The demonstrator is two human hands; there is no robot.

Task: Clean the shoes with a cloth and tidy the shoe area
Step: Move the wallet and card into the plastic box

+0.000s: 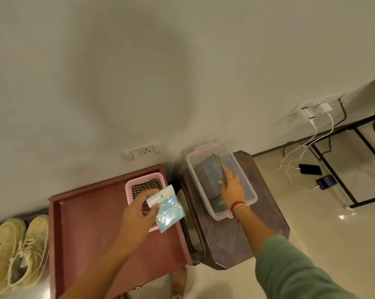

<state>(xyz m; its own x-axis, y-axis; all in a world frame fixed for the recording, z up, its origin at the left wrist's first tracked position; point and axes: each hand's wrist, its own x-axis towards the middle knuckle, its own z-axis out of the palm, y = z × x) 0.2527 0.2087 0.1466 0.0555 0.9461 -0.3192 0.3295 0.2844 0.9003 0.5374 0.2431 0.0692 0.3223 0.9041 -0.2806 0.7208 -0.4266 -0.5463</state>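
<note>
Two hands: left hand [139, 214] pinches glossy flat packet [170, 209]; right hand [231, 188] lies straight-fingered on dark pouch [208, 178].

White print on the dark pouch [208, 182] is unreadably blurred

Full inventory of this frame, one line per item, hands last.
shoes: 2, cream, floor far left
low table: 1, red-brown, right of shoes
basket: 1, pink, on low table
checked cloth: 1, dark and pale, in basket
packet: 1, clear with blue contents, above basket
stool: 1, dark brown, right of low table
box: 1, clear, on stool
pouch: 1, dark, in box
phones: 2, dark, floor right, cabled
left hand: 1, pinches packet
right hand: 1, flat on pouch
</note>
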